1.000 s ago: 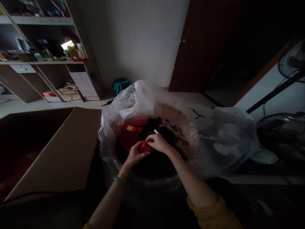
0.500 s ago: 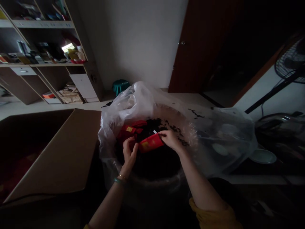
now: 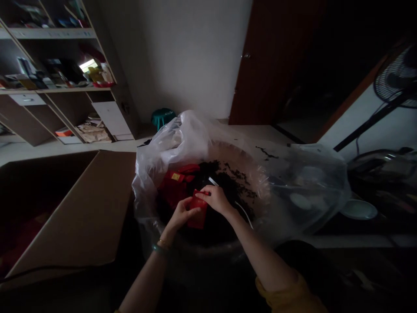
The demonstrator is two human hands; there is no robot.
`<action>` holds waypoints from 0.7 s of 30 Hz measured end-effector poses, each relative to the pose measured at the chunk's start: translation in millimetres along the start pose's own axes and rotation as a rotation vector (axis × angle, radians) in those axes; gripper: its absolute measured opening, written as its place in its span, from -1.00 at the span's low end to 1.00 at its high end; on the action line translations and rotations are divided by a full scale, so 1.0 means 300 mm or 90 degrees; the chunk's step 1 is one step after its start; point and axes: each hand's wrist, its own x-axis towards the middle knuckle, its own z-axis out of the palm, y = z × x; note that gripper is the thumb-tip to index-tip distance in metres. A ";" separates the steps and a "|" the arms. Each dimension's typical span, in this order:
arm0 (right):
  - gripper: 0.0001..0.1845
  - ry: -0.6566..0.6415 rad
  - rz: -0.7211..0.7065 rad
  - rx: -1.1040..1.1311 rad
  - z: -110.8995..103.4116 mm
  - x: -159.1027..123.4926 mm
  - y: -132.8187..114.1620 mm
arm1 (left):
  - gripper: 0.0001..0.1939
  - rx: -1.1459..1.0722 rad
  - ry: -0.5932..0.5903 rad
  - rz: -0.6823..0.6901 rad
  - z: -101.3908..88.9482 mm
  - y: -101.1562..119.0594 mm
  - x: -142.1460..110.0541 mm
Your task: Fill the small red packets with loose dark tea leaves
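A red packet [image 3: 197,214] stands roughly upright over the dark loose leaf-like bits [image 3: 224,179] in a round container lined with clear plastic [image 3: 192,130]. My left hand [image 3: 183,214] grips the packet's left side between thumb and fingers. At its top edge my right hand [image 3: 217,199] pinches the packet, fingers closed. A thin white strip [image 3: 213,181] sticks out just beyond the right hand; its kind is unclear. More red packets [image 3: 176,180], one with a yellow label, lie at the container's left side.
An open cardboard box [image 3: 74,204] with red things inside stands on the left. Shelves [image 3: 55,91] hold mixed items behind it. A green bin [image 3: 163,117] is by the wall. On the right are a pale dish [image 3: 359,209] and a standing fan [image 3: 395,82].
The red packet has turned from lying slantwise to upright and moved down and left. My left hand has closed on it; my right hand has come left, nearer the left one.
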 end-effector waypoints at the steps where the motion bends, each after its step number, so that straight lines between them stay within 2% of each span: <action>1: -0.79 0.009 -0.006 -0.013 0.012 -0.001 0.002 | -0.39 -0.014 -0.034 -0.006 0.003 0.003 -0.002; 4: -0.74 0.010 -0.045 -0.026 0.042 -0.003 0.004 | -0.40 -0.052 -0.092 -0.042 0.012 0.013 -0.007; 7: -0.70 0.012 -0.062 -0.036 0.039 0.002 0.025 | -0.48 -0.071 -0.081 -0.086 0.015 0.018 -0.008; 10: -0.70 0.107 -0.025 -0.129 -0.008 0.015 0.098 | -0.48 -0.077 -0.044 -0.095 0.014 0.017 -0.004; 12: -0.59 0.148 0.040 -0.251 -0.047 0.022 0.169 | -0.45 -0.088 -0.017 -0.088 0.014 0.014 -0.001; 15: -0.46 0.088 0.143 -0.374 -0.076 0.023 0.267 | -0.44 -0.105 0.005 -0.082 0.013 0.009 0.004; 18: -0.51 0.054 0.159 -0.414 -0.058 0.028 0.318 | -0.43 -0.114 0.011 -0.087 0.011 0.004 0.006; 21: -0.58 0.035 0.175 -0.390 -0.037 0.042 0.324 | -0.43 -0.122 0.017 -0.091 0.008 0.000 0.005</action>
